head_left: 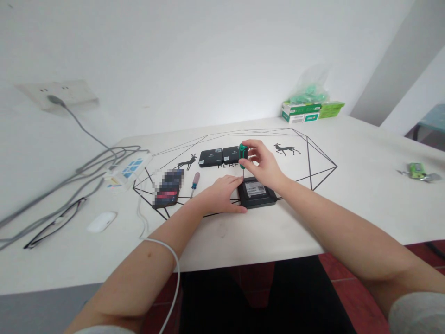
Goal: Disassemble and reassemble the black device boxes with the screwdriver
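Observation:
A small black box [257,195] with a white label on top lies on the white table [347,195]. My right hand [261,163] is closed round a green-handled screwdriver [242,154], held upright with its tip down at the box's near left corner. My left hand [222,194] rests against the left side of the box, fingers curled along its edge and steadying it. Two more black boxes [218,157] sit side by side just behind.
A red-and-blue-handled screwdriver [195,182] and a phone [168,194] lie left of my left hand. Further left are a power strip [128,171] with grey cables, a white mouse [101,221] and glasses [55,225]. Green boxes [306,111] stand at the back; a green wrapper [419,170] lies far right.

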`<state>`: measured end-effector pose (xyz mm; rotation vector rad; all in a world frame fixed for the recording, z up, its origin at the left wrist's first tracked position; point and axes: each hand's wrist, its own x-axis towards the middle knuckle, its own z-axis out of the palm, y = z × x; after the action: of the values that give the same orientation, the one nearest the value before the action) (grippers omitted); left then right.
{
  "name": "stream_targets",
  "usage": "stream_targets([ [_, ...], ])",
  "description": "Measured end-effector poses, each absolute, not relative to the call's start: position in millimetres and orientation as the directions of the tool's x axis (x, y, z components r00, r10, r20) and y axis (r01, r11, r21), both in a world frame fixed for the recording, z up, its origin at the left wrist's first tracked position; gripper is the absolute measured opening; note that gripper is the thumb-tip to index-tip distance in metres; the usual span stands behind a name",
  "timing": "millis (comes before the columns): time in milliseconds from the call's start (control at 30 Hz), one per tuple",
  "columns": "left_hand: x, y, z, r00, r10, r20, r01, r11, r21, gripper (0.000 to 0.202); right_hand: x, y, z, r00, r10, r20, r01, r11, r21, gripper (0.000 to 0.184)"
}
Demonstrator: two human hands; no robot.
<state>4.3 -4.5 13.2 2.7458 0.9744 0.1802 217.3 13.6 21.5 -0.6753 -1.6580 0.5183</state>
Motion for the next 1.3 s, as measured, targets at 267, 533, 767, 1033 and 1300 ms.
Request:
stream_targets([
  [267, 4.0, -4.7, 13.9, 0.767, 0.64, 0.039, 0.612, -0.749, 0.255, 0.101, 217.5, 14.9, 22.5, -0.191, 0.666, 0.721, 0.085, 0.743, -0.664, 0.032],
  [533, 4.9, -4.6, 15.3, 0.769, 0.639, 0.026, 0.613, -0.748, 0.256, 0.104, 216.0, 16.6, 26.5, -0.096, 0.649, 0.755, 0.175, 0.758, -0.629, 0.034],
  [767, 4.9, -4.7, 14.7, 0.77, 0.638, 0.018, 0.616, -0.751, 0.238, 0.103, 216.3, 19.5, 25.2, -0.095, 0.681, 0.726, 0.088, 0.732, -0.675, 0.031],
  [1033, 4.4, -3.9, 14.1, 0.769, 0.639, 0.018, 0.618, -0.751, 0.233, 0.104, 214.9, 17.4, 27.4, -0.141, 0.693, 0.708, 0.032, 0.717, -0.696, 0.027],
  [1300, 5.2, -5.1, 15.3, 0.77, 0.638, 0.014, 0.619, -0.753, 0.224, 0.103, 215.0, 13.3, 30.8, -0.113, 0.682, 0.722, 0.062, 0.73, -0.68, 0.02],
])
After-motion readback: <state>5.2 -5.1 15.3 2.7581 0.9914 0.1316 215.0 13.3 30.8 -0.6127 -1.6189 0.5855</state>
